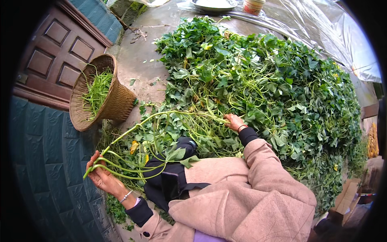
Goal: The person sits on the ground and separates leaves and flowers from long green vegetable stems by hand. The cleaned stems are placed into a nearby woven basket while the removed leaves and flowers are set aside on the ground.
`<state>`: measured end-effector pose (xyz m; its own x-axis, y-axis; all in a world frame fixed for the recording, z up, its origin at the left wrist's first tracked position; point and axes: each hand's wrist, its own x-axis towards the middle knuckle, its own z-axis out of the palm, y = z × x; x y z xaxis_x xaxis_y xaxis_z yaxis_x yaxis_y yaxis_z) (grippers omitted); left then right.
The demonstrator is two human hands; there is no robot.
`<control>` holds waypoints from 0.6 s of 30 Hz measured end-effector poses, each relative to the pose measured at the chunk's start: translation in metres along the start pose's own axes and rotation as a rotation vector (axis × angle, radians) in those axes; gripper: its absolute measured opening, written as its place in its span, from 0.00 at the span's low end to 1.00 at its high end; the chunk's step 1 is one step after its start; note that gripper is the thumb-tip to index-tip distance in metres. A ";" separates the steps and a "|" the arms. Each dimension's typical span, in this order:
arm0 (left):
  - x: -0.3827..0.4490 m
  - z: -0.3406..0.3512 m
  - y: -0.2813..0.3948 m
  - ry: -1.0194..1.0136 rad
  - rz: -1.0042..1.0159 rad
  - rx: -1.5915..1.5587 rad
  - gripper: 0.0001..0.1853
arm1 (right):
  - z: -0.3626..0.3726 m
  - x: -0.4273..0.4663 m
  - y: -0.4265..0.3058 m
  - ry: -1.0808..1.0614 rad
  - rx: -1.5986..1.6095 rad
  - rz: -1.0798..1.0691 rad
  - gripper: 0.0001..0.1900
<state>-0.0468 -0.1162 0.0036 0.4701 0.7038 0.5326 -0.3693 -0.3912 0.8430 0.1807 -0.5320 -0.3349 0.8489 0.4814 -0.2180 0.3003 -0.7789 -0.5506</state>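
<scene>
My left hand (105,178), at the lower left, grips the thick end of a long green leafy vine (130,130), which looks like sweet potato. From there the vine arcs up and across to my right hand (234,122), whose fingers are closed around its thinner stems. Several leaf stalks hang in loops from the vine between both hands, and two leaves (177,154) droop above my lap. Just beyond my right hand spreads a large heap of leafy vines (257,78). A wicker basket (125,101) holding green stalks (99,90) stands tilted to the left.
A brown panelled door (57,51) and a blue tiled wall (51,157) border the left side. At the top are a metal basin (214,4), a bucket (253,6) and clear plastic sheeting (320,27). A smartphone (170,186) rests at my lap. A cardboard box (347,196) stands lower right.
</scene>
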 end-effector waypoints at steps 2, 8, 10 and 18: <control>0.007 -0.010 0.006 0.001 0.033 0.012 0.09 | 0.013 0.006 -0.006 0.068 0.069 0.031 0.25; 0.023 -0.022 0.048 0.081 0.124 0.220 0.10 | 0.051 0.024 -0.013 -0.075 0.037 0.033 0.14; 0.032 -0.030 0.066 0.055 0.165 0.352 0.09 | 0.049 0.021 -0.025 -0.064 0.132 -0.051 0.12; 0.069 -0.074 0.102 0.073 0.354 0.433 0.12 | 0.021 0.032 -0.072 -0.135 0.038 -0.201 0.13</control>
<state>-0.1119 -0.0639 0.1208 0.3146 0.5187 0.7950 -0.1245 -0.8077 0.5763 0.1774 -0.4516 -0.3190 0.7075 0.6762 -0.2055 0.4383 -0.6479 -0.6230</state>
